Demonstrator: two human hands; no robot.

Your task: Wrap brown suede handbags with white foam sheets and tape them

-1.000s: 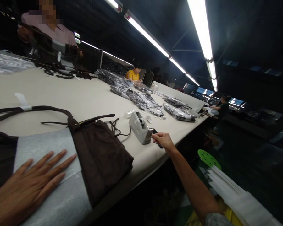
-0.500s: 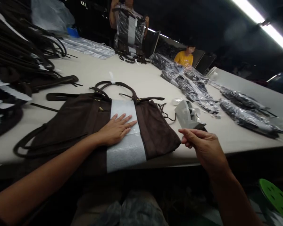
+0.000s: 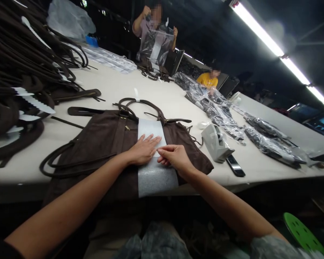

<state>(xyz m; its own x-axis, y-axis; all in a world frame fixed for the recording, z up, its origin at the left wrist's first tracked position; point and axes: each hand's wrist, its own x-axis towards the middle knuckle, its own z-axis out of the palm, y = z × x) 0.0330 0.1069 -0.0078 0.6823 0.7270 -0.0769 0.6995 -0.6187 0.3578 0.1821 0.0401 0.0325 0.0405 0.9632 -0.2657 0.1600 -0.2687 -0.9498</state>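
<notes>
A dark brown suede handbag (image 3: 102, 136) lies flat on the white table (image 3: 162, 97) with a band of white foam sheet (image 3: 153, 172) wrapped across its middle. My left hand (image 3: 143, 149) rests flat on that band, fingers stretched out. Just to its right, my right hand (image 3: 172, 158) presses on the same band with thumb and fingers pinched together; whatever it holds is too small to make out. A grey tape dispenser (image 3: 215, 143) stands right of the bag, and a black phone (image 3: 234, 165) lies beside it near the table edge.
A stack of brown bags with looping straps (image 3: 21, 75) fills the left. Several bagged items in clear plastic (image 3: 232, 115) lie along the right side. Across the table a person (image 3: 156, 36) holds up a plastic bag; another in yellow (image 3: 209, 79) sits further back. A green stool (image 3: 305, 233) is at bottom right.
My right hand left the tape dispenser and came over onto the foam band beside my left hand. The view swung left and down over the bag. The left hand stayed flat.
</notes>
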